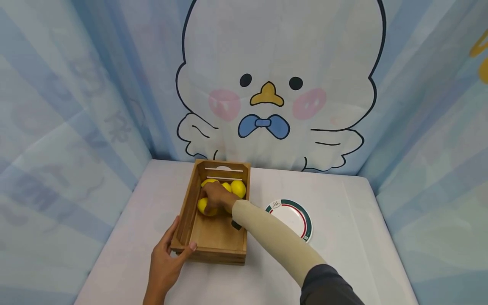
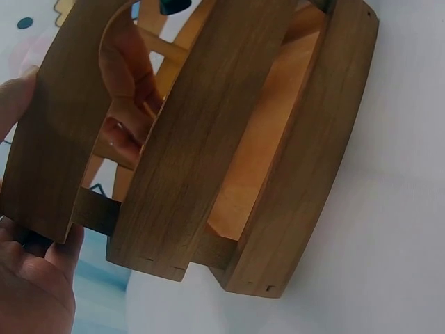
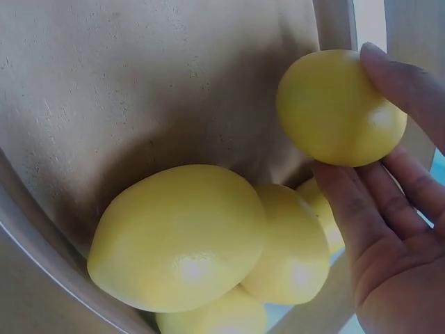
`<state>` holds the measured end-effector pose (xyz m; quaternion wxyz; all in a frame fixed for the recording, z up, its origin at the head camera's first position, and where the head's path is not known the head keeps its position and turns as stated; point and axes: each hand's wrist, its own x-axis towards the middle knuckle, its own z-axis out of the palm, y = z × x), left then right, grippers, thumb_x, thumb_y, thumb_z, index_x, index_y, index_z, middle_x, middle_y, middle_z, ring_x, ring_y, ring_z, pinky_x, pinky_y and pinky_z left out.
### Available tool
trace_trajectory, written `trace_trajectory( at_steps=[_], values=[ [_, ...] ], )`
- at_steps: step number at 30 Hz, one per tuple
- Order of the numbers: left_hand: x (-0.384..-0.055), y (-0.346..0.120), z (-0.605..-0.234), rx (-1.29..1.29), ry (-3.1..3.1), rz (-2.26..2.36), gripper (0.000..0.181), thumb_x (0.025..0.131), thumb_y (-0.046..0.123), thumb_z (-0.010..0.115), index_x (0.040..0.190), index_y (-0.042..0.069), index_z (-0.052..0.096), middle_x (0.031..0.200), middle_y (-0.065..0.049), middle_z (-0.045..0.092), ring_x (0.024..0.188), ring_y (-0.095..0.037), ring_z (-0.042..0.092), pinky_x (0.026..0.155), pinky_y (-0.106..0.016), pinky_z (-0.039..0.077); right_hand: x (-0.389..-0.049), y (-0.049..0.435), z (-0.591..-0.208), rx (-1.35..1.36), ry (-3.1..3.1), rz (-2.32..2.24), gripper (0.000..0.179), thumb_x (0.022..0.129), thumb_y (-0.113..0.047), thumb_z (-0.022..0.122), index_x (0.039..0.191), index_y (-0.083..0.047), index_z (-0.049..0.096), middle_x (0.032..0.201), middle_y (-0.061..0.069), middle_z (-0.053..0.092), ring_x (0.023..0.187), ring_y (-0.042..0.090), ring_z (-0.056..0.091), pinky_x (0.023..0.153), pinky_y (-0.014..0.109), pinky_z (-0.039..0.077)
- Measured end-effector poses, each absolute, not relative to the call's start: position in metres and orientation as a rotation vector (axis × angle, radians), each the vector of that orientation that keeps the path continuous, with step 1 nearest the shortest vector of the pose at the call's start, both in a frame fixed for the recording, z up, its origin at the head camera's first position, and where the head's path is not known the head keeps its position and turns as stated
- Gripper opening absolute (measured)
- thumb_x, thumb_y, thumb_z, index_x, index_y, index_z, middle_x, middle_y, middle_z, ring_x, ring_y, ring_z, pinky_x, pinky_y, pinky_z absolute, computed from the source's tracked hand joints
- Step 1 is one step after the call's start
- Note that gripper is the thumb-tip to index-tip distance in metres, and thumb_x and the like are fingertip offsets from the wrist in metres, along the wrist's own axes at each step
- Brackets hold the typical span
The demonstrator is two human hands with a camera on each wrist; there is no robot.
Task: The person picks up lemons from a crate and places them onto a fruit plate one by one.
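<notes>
At the left hangs a pale blue and white printed curtain, and beside it spreads the white-covered table. On the near left, the left hand grips the near left corner of a slatted wooden crate, its thumb over the near edge and its fingers along the left side. The crate stands on the table, left of the middle, its long sides running near to far; the left wrist view shows its near end, with gaps between the slats and a rounded hand-hole.

Inside the crate, toward the left wall, is a yellow lemon, pinched between the thumb and fingers of the right hand, which reaches in from the near right. Four other lemons lie bunched together in the far part of the crate, one at the far right. Behind the crate, the far curtain bears a big white bird with a blue bow tie and pink cheeks.

Farther right, a beige sleeve and a dark upper sleeve cover the right arm. The beige sleeve partly hides a white plate with green and red rim bands, which lies on the table just right of the crate. Another blue and white curtain closes the right side.
</notes>
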<state>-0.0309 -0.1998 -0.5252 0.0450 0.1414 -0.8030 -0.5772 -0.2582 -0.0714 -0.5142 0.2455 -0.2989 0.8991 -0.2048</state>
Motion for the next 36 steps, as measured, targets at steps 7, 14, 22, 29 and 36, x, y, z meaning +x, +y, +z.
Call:
trace_trajectory(
  at_steps=[7, 14, 22, 29, 36],
  values=[
    [-0.031, -0.199, -0.524, 0.428, -2.444, -1.763, 0.089, 0.091, 0.039, 0.086, 0.165, 0.031, 0.037, 0.174, 0.001, 0.033, 0.163, -0.026, 0.030, 0.110, 0.005, 0.026, -0.260, -0.070, -0.510, -0.887, 2.503, -0.554, 0.042, 0.080, -0.021, 0.096, 0.117, -0.012, 0.077, 0.113, -0.001, 0.073, 0.103, 0.013, 0.061, 0.090, 0.023, 0.056],
    [-0.030, -0.199, -0.522, 0.445, -2.460, -1.750, 0.091, 0.091, 0.042, 0.086, 0.166, 0.029, 0.037, 0.173, 0.002, 0.033, 0.162, -0.026, 0.031, 0.121, -0.006, 0.030, -0.262, -0.068, -0.500, -0.872, 2.470, -0.689, 0.047, 0.080, -0.019, 0.096, 0.121, -0.010, 0.075, 0.118, 0.001, 0.073, 0.100, 0.013, 0.061, 0.086, 0.023, 0.056],
    [-0.030, -0.198, -0.521, 0.442, -2.480, -1.730, 0.090, 0.091, 0.041, 0.085, 0.166, 0.028, 0.037, 0.174, 0.000, 0.033, 0.163, -0.028, 0.030, 0.130, -0.039, 0.029, -0.263, -0.065, -0.489, -0.856, 2.463, -0.776, 0.044, 0.080, -0.018, 0.096, 0.118, -0.010, 0.076, 0.112, 0.000, 0.075, 0.096, 0.013, 0.062, 0.083, 0.022, 0.056],
    [-0.030, -0.196, -0.522, 0.435, -2.464, -1.714, 0.090, 0.091, 0.041, 0.086, 0.166, 0.027, 0.038, 0.173, 0.000, 0.034, 0.163, -0.026, 0.030, 0.112, 0.005, 0.025, -0.265, -0.063, -0.482, -0.905, 2.499, -0.772, 0.046, 0.079, -0.019, 0.097, 0.118, -0.009, 0.075, 0.116, 0.001, 0.075, 0.098, 0.012, 0.063, 0.087, 0.021, 0.056],
    [-0.031, -0.196, -0.523, 0.434, -2.466, -1.715, 0.091, 0.091, 0.040, 0.086, 0.166, 0.024, 0.038, 0.173, 0.000, 0.034, 0.163, -0.026, 0.030, 0.108, 0.008, 0.024, -0.264, -0.058, -0.474, -0.895, 2.507, -0.800, 0.047, 0.080, -0.021, 0.097, 0.120, -0.010, 0.075, 0.120, 0.001, 0.075, 0.100, 0.013, 0.063, 0.088, 0.021, 0.057]
  ],
)
